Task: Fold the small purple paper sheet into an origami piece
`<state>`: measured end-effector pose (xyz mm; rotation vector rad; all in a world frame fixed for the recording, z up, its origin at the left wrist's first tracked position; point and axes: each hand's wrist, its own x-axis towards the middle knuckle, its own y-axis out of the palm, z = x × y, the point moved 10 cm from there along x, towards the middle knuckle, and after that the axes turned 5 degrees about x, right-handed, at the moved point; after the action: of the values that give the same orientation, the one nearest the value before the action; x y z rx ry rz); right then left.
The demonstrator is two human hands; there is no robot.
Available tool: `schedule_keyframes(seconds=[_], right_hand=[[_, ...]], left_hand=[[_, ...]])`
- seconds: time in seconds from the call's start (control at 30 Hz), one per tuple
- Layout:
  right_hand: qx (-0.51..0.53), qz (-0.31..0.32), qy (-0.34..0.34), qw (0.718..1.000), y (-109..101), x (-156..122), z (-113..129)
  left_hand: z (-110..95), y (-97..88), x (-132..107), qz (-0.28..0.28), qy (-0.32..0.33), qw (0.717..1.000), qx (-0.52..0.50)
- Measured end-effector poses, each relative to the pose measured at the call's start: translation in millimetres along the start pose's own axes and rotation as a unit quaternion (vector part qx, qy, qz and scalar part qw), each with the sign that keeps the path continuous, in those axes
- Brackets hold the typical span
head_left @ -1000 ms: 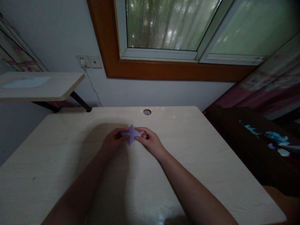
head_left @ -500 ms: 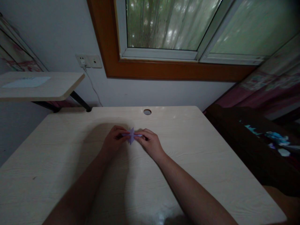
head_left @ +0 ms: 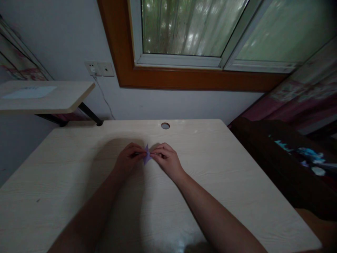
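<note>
A small piece of folded purple paper (head_left: 147,157) stands between my two hands, its points showing above and below the fingertips. My left hand (head_left: 129,156) pinches it from the left with thumb and fingers. From the right, my right hand (head_left: 166,158) pinches the opposite side. The fingers cover much of the paper, so its full shape is hidden. Both hands are over the far middle part of the pale wooden desk (head_left: 210,182).
A round cable hole (head_left: 165,125) lies near the desk's back edge, behind my hands. At the left, a raised shelf (head_left: 76,92) on black legs bears a sheet of paper (head_left: 28,92). A white cable (head_left: 104,96) runs from the wall socket (head_left: 99,69).
My fingers have drawn closer together at the paper, covering its left and right sides. The paper has tilted slightly and shows less of itself.
</note>
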<state>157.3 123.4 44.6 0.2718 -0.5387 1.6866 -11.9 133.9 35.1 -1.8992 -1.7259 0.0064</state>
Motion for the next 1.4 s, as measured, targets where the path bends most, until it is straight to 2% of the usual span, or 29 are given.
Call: schedule_keyframes(seconds=[0.4, 0.6, 0.8, 0.9, 1.2, 1.4], right_hand=[[0.007, 0.035, 0.021, 0.999, 7.2, -1.7, -4.0], [0.019, 0.047, 0.072, 0.996, 11.7, -4.0, -16.1], [0.076, 0.052, 0.131, 0.987, 15.4, -7.6, -32.0], [0.064, 0.047, 0.141, 0.987, 13.6, -7.3, -36.1], [0.01, 0.049, 0.04, 0.998, 7.5, -0.9, -11.2], [0.019, 0.031, 0.023, 0.999, 3.9, 1.1, -5.4]], left_hand=[[-0.7, 0.4, -0.2, 0.003, 0.003, 1.0, -0.016], [-1.8, -2.5, -0.4, -0.007, -0.011, 1.0, -0.018], [-0.3, -3.2, -0.1, -0.006, 0.005, 1.0, -0.008], [-1.5, -2.5, 0.3, -0.005, 0.005, 1.0, -0.007], [2.6, 5.5, -1.4, 0.03, -0.007, 0.999, -0.031], [7.0, 6.0, -1.1, 0.026, -0.013, 0.999, -0.041]])
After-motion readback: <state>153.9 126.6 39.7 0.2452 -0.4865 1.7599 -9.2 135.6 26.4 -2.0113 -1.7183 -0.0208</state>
